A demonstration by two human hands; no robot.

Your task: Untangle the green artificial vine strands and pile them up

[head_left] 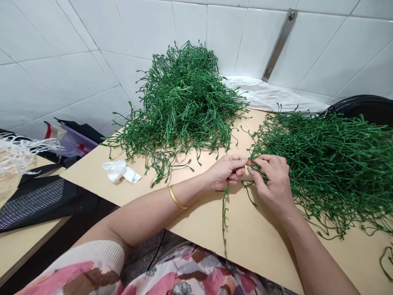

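Note:
My left hand (226, 172) pinches a thin green plastic sprig (225, 209) whose stem hangs down over the tan board (260, 241). A gold bangle (177, 198) circles that wrist. My right hand (272, 180) meets it fingertip to fingertip, its fingers closed on small green strands at the edge of the flat pile of green sprigs (325, 159) to the right. A taller heap of the same green sprigs (184, 102) stands behind my left hand, against the tiled wall.
A crumpled white tissue (120, 171) lies on the board's left part. White plastic sheeting (270, 95) lies by the wall, with a metal bar (279, 43) above. A dark chair back (365, 106) is far right. Dark bags (39, 196) and a second table are at left.

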